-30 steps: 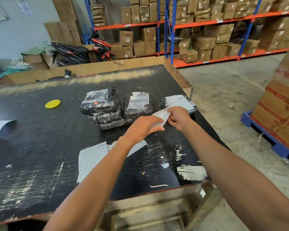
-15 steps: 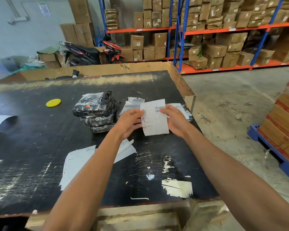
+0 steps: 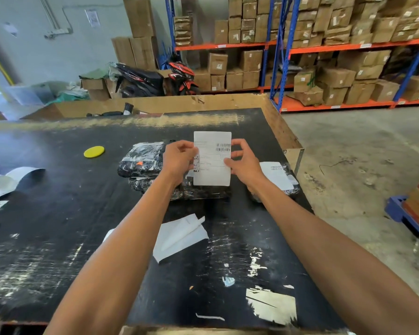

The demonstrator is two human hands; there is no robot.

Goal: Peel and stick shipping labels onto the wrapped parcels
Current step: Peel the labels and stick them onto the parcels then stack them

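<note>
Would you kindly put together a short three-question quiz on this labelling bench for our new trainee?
1. True or false: the shipping label lies flat on the table.
2. What holds the label's side edges?
A. the left hand alone
B. both hands
C. neither hand
3. What colour is the round disc on the table beyond the stack of parcels?

Key:
1. False: it is held upright above the parcels.
2. B: the left hand pinches the left edge, the right hand the right edge.
3. Yellow.
</note>
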